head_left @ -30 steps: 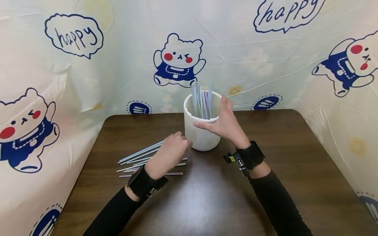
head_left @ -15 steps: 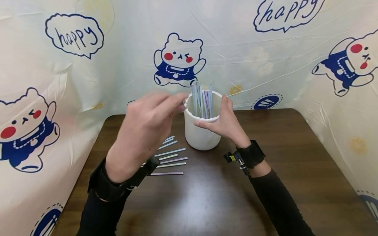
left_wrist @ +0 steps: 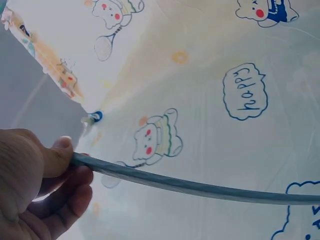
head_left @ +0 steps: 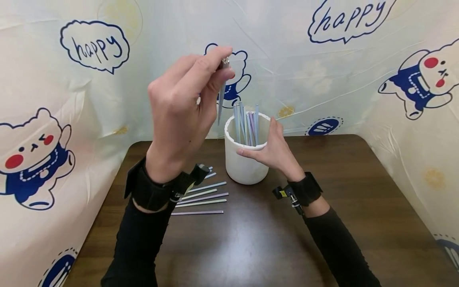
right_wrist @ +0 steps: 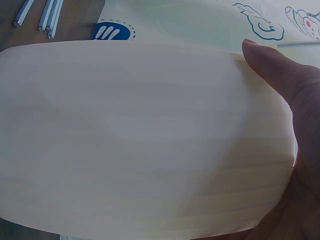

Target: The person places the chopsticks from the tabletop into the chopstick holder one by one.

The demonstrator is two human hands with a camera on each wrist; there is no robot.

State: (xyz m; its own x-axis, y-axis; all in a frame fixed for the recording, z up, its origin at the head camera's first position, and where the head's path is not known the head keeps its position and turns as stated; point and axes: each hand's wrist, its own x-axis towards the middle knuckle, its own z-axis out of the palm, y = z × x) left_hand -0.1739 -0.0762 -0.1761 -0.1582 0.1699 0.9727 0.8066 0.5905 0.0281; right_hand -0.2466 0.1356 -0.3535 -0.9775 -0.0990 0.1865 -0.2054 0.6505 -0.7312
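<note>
My left hand (head_left: 183,103), raised above the table and left of the container, pinches the upper end of a slim, faceted pale blue pencil (head_left: 220,101) between thumb and fingers. It points downward in the head view. In the left wrist view the same pencil (left_wrist: 190,187) runs rightward out of the frame. My right hand (head_left: 274,149) grips the white cylindrical container (head_left: 247,167) at its right side, thumb along the front rim. Several pastel pencils (head_left: 236,123) stand upright inside. The container wall (right_wrist: 125,135) fills most of the right wrist view.
Several pastel pencils (head_left: 201,213) lie side by side on the brown wooden table (head_left: 287,239), left of the container and partly hidden behind the left wrist. A printed curtain (head_left: 157,36) surrounds the table at the back and sides.
My left hand has risen from the pencils on the table to above the container's rim height, bringing up one pencil. My right hand has stayed on the container.
</note>
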